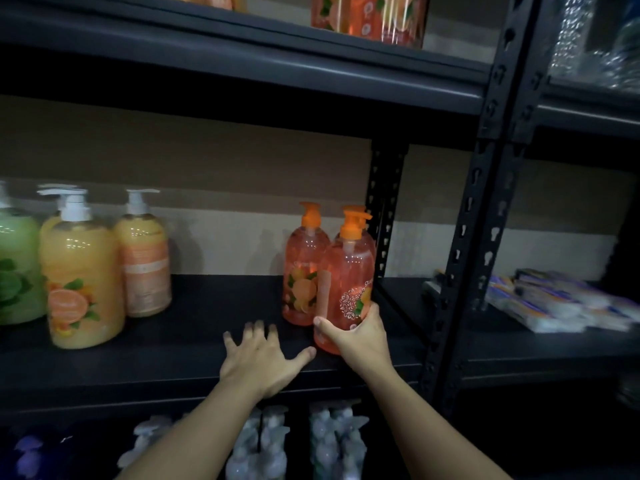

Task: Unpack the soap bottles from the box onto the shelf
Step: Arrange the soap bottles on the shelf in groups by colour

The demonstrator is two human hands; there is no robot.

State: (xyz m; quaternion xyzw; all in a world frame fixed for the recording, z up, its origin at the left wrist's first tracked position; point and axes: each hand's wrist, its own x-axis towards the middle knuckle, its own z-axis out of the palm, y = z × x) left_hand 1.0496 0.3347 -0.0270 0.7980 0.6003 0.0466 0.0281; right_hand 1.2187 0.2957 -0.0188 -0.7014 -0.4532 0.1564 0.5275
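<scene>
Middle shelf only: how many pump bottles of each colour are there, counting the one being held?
Green bottle: 1
Yellow bottles, white pumps: 2, the larger and the paler
Orange-red bottles, orange pumps: 2, the rear one and the one gripped by the right hand
Total: 5

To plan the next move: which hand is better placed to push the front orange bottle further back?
Right. The right hand grips the front orange bottle near its base; the left hand is open beside it, holding nothing.
</scene>
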